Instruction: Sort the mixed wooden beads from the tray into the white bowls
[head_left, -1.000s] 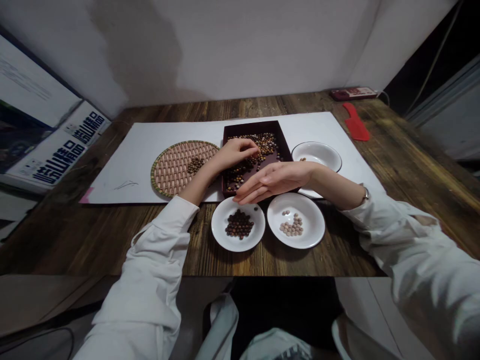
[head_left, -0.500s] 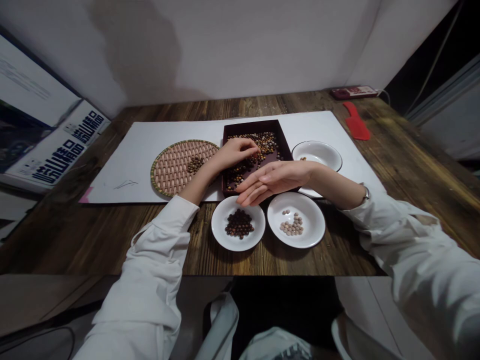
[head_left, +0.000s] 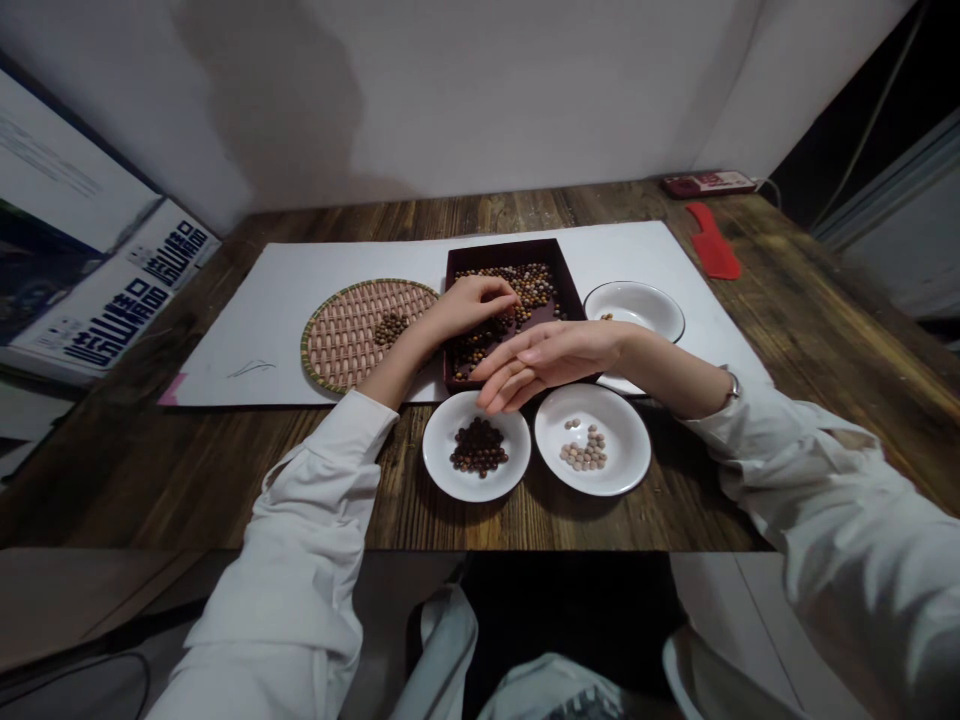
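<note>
Several mixed beads in brown, yellow and pale tones lie in a dark maroon tray (head_left: 543, 318). My left hand (head_left: 474, 303) reaches over the tray with curled fingers, their tips down near the beads; whatever they hold is hidden. Across the tray's near edge, my right hand (head_left: 559, 352) stretches out its fingers, slightly cupped, above the rims of two white dishes. The left dish (head_left: 440, 465) contains dark brown beads (head_left: 478, 447); pale beads (head_left: 585, 450) sit in the right dish (head_left: 630, 465).
A woven round mat (head_left: 341, 335) with brownish beads (head_left: 391, 328) lies on white paper (head_left: 255, 300). Behind my right wrist is another white dish (head_left: 637, 305) with a few yellowish beads. A red scoop-like piece (head_left: 714, 250), a phone-like device (head_left: 709, 184) and printed boxes (head_left: 112, 315) flank the work area.
My right fingertips have shifted very slightly to the right. My left hand stays in the same place over the tray, and the beads in the dishes look unchanged.
</note>
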